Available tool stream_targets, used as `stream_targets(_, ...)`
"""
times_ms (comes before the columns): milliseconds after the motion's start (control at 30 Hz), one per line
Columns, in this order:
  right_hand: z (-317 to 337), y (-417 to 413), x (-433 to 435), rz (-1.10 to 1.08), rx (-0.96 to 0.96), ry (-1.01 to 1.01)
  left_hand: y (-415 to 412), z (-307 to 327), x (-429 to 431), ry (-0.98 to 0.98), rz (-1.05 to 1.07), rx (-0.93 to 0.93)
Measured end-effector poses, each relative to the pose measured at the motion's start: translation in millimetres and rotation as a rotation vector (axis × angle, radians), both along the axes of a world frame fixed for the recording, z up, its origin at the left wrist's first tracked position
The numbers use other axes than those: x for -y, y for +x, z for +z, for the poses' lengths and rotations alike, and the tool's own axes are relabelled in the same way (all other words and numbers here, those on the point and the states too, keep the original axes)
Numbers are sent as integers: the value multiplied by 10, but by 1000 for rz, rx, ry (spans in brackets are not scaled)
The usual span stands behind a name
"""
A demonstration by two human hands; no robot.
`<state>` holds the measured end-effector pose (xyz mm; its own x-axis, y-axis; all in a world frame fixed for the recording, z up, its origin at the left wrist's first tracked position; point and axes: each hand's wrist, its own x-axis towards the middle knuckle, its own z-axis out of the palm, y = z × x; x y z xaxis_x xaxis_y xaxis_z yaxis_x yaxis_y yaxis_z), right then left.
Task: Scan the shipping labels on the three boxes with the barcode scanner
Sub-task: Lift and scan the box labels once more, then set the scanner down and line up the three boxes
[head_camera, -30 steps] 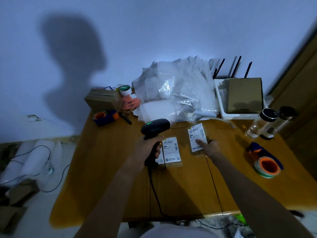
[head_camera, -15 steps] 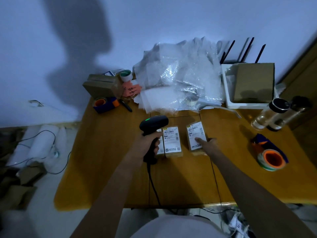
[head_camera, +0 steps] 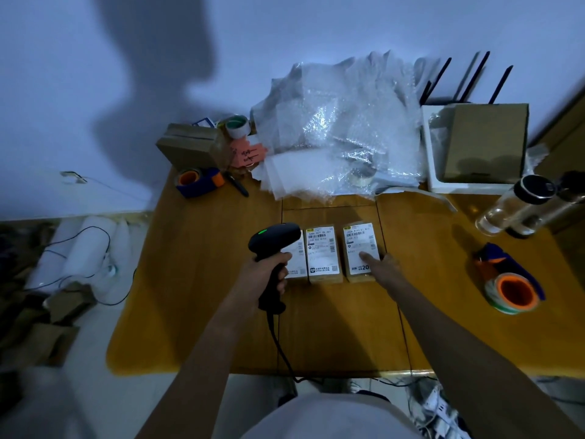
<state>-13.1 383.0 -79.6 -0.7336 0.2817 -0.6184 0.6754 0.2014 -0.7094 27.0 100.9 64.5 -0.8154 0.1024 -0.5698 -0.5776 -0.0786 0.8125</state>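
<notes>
Boxes, three in number, lie side by side in a row near the middle of the wooden table [head_camera: 196, 280], labels up, long axes running from the near edge toward the far edge. Left box [head_camera: 296, 263] is largely covered by the scanner head; only part of its white label shows. Middle box [head_camera: 323, 255] touches or sits just beside it, label fully visible with barcode at the far end. Right box [head_camera: 361, 253] stands slightly apart from the middle one, barcode also at the far end.

Left hand [head_camera: 267, 275] is wrapped closed round the grip of the black barcode scanner [head_camera: 273, 245]. Scanner handle runs roughly toward the near edge; the head points toward the right, over the left box, with a green light lit on top. Its cable [head_camera: 280, 346] trails back over the near edge.

Right hand [head_camera: 384, 267] rests on the right box, index finger extended onto the lower part of the label, nothing grasped.

Far edge carries bubble wrap [head_camera: 342, 128], a cardboard carton [head_camera: 190, 147] at the far-left corner and a white tray [head_camera: 427, 147] holding a brown box at the far right. Tape dispensers sit far left [head_camera: 198, 182] and at the right edge [head_camera: 509, 283]. Two bottles [head_camera: 519, 204] stand near the right edge.
</notes>
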Motion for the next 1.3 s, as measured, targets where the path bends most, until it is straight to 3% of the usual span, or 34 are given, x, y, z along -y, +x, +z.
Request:
stream_targets(200,-259,-9,-71,125,-30,179,56,-94,83,-2,13,15)
stream_targets(567,-353,9,-49,136,2,230,49,-38,227,24,100,20)
stream_targets(700,-5,59,94,148,38,322,35,-45,310,24,120,10)
stream_targets(900,426,10,333,223,-124,534,-20,-135,387,48,245,16)
stream_targets(1033,680,-30,603,243,-257,476,-84,-170,405,75,317,-3)
stream_targets(1133,856,-54,881,390,-321,436,-133,-163,448,111,298,-23)
stream_targets(1300,1113,-21,1443,662,-276,101,-255,-202,529,226,338,-2)
